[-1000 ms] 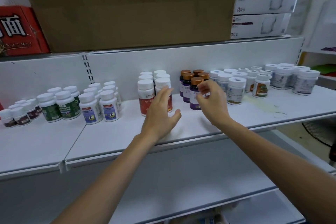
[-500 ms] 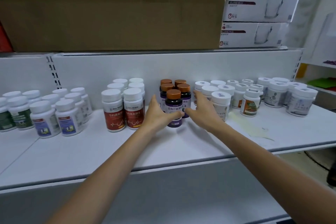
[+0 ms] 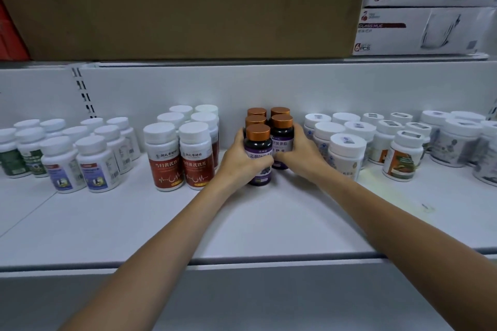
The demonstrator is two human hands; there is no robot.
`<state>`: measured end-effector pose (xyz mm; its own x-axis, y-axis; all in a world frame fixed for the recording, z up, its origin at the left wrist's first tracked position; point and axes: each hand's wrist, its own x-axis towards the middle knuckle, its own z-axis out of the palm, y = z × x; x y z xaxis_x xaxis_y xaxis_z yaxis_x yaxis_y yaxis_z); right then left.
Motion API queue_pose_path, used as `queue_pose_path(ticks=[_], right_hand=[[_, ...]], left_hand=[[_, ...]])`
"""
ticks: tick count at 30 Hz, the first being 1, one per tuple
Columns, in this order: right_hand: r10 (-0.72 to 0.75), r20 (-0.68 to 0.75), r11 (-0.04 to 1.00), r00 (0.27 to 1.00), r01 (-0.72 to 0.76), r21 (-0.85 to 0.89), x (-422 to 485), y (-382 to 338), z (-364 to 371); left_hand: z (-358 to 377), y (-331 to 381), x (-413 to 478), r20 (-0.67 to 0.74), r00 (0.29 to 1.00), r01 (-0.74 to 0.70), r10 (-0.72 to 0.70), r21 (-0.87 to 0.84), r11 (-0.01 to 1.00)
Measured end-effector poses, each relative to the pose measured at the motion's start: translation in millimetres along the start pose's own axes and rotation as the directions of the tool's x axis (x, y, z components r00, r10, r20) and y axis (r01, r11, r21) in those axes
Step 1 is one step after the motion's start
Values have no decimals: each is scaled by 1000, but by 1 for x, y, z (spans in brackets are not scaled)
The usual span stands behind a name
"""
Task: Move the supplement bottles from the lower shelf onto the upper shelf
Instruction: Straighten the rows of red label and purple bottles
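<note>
I see my left hand and right hand curled round the copper-capped purple bottles on the white shelf. The fingers wrap behind them, mostly hidden, and the rear bottles show only caps.

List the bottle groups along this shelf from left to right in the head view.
Green-labelled white plastic bottles → blue-labelled white bottles → red-labelled white bottles → left hand → dark purple copper-capped bottles → right hand → white wide-lidded jars → orange-labelled white bottle → grey-patterned white jars.
</note>
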<state>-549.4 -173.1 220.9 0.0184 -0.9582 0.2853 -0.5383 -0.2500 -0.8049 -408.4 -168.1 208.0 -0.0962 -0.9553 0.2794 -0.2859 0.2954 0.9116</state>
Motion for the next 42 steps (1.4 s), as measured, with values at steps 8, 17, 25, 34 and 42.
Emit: queue_pose_path(ticks=[8,17,25,34,42], right_hand=[[18,15,998,1000,-19,59,3,5,1],[13,23,998,1000,-15,60,-1,3,2],[-9,27,1000,1000,9,15,-4,4,5],[-108,-30,993,994,106,-46,-11,1,2],[-275,-91,955,957,261,-141,-54,-14,-15]], left_hand=[[1,-8,4,-5,999,-32,32,-10,999],[4,-10,6,-48,997,-66,67,23,998],[3,-8,-1,-31,996,-86,88,56,995],[-7,7,-15,-86,996,7,8,174,985],[5,22,-51,-187,975,-66,121,277,959]])
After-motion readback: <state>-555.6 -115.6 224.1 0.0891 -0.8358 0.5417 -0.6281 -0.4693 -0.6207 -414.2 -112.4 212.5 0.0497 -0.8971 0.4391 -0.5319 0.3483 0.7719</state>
